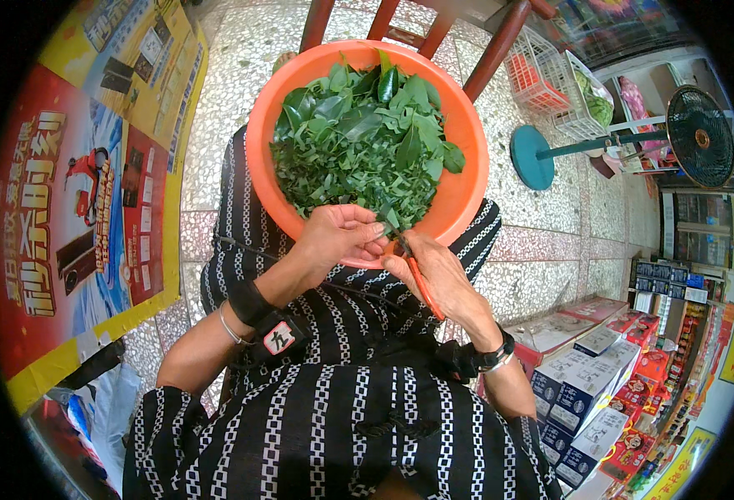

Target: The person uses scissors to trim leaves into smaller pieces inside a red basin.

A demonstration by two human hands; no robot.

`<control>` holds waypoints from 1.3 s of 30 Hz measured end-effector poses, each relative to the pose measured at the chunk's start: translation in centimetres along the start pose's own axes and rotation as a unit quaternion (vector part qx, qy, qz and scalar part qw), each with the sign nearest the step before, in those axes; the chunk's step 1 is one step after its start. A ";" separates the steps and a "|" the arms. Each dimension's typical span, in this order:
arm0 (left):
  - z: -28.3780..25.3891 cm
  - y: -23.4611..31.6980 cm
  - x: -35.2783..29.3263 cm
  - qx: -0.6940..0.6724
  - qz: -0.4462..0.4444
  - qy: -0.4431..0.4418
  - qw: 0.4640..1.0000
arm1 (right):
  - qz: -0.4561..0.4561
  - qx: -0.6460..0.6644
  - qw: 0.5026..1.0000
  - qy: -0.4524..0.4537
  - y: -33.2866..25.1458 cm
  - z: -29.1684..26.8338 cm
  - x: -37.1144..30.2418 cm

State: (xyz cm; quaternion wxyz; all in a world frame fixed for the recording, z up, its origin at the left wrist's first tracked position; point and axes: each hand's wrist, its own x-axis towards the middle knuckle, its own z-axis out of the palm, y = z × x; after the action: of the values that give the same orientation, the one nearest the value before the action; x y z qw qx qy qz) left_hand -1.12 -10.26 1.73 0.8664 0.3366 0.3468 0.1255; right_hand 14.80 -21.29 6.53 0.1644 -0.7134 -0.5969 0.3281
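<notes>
An orange plastic basin (260, 142) rests on my lap, holding a heap of green leaves (359, 125). Whole leaves lie toward the far side and finely cut pieces toward the near side. At the basin's near rim my left hand (344, 235) pinches a small bunch of green leaves (390, 218). My right hand (438, 271) grips orange-handled scissors (424, 287) just to the right of it. The scissor blades point at the leaves between my hands and are partly hidden by fingers and leaves.
Wooden chair legs (484, 54) stand beyond the basin. A green standing fan (534, 157) and white baskets (542, 79) are at the far right. Stacked boxes (579, 383) sit at the near right. A printed poster board (59, 208) fills the left side.
</notes>
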 end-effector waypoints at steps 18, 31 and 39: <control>-0.3 -0.2 0.0 0.015 0.029 0.035 0.999 | -0.026 -0.028 0.999 0.005 -0.1 -0.1 -0.1; -0.7 -0.4 -0.1 -0.055 0.050 0.064 0.995 | 0.057 0.060 0.996 0.035 -0.5 -0.7 0.3; 0.2 -0.2 0.2 -0.086 0.124 0.148 0.977 | 0.004 -0.031 0.999 -0.022 -0.3 -0.2 -0.2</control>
State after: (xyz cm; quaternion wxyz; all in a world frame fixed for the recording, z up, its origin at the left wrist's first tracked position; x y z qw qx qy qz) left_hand -0.86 -10.40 1.59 0.8089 0.2787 0.4147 0.3100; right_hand 14.70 -21.38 6.92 0.1279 -0.7133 -0.6073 0.3256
